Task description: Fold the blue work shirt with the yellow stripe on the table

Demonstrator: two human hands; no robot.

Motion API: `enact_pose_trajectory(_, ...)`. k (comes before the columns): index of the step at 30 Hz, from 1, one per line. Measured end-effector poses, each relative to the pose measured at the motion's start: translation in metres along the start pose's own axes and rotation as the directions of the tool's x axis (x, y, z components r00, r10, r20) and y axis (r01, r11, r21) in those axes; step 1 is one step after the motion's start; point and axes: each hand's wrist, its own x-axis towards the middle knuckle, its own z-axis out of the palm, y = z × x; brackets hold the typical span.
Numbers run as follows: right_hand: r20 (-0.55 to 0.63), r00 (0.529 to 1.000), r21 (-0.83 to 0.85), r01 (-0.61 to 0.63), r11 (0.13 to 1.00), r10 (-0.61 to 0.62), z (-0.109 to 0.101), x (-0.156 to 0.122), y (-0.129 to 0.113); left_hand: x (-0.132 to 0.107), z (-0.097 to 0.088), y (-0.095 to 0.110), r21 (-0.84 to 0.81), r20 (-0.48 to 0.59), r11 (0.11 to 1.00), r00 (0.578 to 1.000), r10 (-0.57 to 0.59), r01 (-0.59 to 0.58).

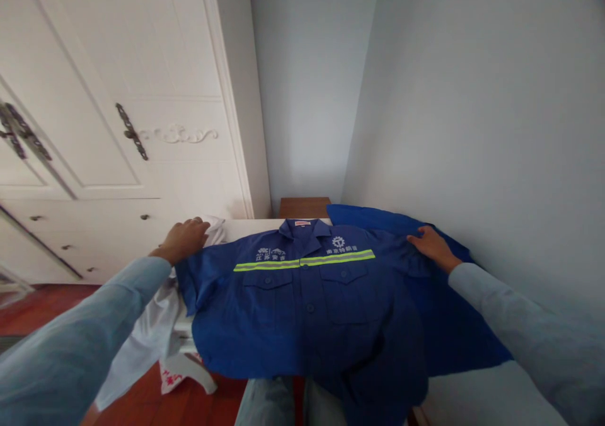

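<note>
A blue work shirt (307, 306) with a yellow reflective stripe lies front-up, collar away from me, on a white table (246, 227). My left hand (184, 240) rests at the shirt's left shoulder, fingers curled down on the fabric edge next to a white cloth (142, 331). My right hand (432, 244) lies on the right shoulder, fingers stretched flat on the cloth. Both arms wear light blue sleeves.
More blue fabric (373, 215) lies under and behind the shirt at the right. A white wardrobe (118, 98) with dark handles stands at the left. A brown wooden stand (304, 207) sits in the corner. White walls close the right side. Red wooden floor below.
</note>
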Motion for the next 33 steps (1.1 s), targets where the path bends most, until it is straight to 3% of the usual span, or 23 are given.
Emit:
enact_pose_trajectory(3, -0.031, 0.997, -0.21, 0.066, 0.976, -0.074, 0.004, -0.011, -0.016, 0.003, 0.009, 0.031, -0.063, -0.019, 0.988, 0.99, 0.14, -0.141)
enact_pose_trajectory(7, 0.072, 0.948, -0.52, 0.302, 0.799, -0.311, 0.017, -0.035, -0.055, 0.013, 0.021, 0.086, -0.289, -0.051, 0.887, 0.931, 0.362, -0.361)
enact_pose_trajectory(8, 0.104, 0.918, -0.558, 0.372, 0.742, -0.382, 0.022, -0.042, -0.066, 0.017, 0.025, 0.1, -0.333, -0.058, 0.864, 0.923, 0.38, -0.377)
enact_pose_trajectory(11, 0.227, 0.756, -0.646, 0.588, 0.486, -0.613, 0.045, -0.06, -0.095, 0.027, 0.041, 0.133, -0.403, -0.064, 0.842, 0.929, 0.364, -0.358)
enact_pose_trajectory(13, 0.325, 0.678, -0.606, 0.685, 0.405, -0.66, 0.066, -0.067, -0.108, 0.032, 0.054, 0.147, -0.417, -0.068, 0.857, 0.951, 0.302, -0.302)
enact_pose_trajectory(17, 0.504, 0.598, -0.407, 0.801, 0.439, -0.623, 0.114, -0.063, -0.113, 0.036, 0.075, 0.156, -0.422, -0.088, 0.883, 0.978, 0.187, -0.206)
enact_pose_trajectory(21, 0.562, 0.602, -0.371, 0.797, 0.477, -0.567, 0.151, -0.056, -0.096, 0.035, 0.082, 0.149, -0.408, -0.08, 0.888, 0.977, 0.196, -0.212)
enact_pose_trajectory(26, 0.547, 0.615, -0.376, 0.786, 0.49, -0.568, 0.162, -0.063, -0.09, 0.032, 0.083, 0.146, -0.467, -0.175, 0.852, 0.969, 0.174, -0.237)
enact_pose_trajectory(29, 0.517, 0.563, -0.333, 0.826, 0.455, -0.645, 0.162, -0.076, -0.107, 0.03, 0.081, 0.148, -0.481, -0.268, 0.812, 0.937, 0.223, -0.331)
enact_pose_trajectory(33, 0.358, 0.481, -0.219, 0.876, 0.429, -0.8, 0.174, -0.098, -0.145, 0.028, 0.078, 0.151, -0.455, -0.232, 0.819, 0.934, 0.271, -0.35)
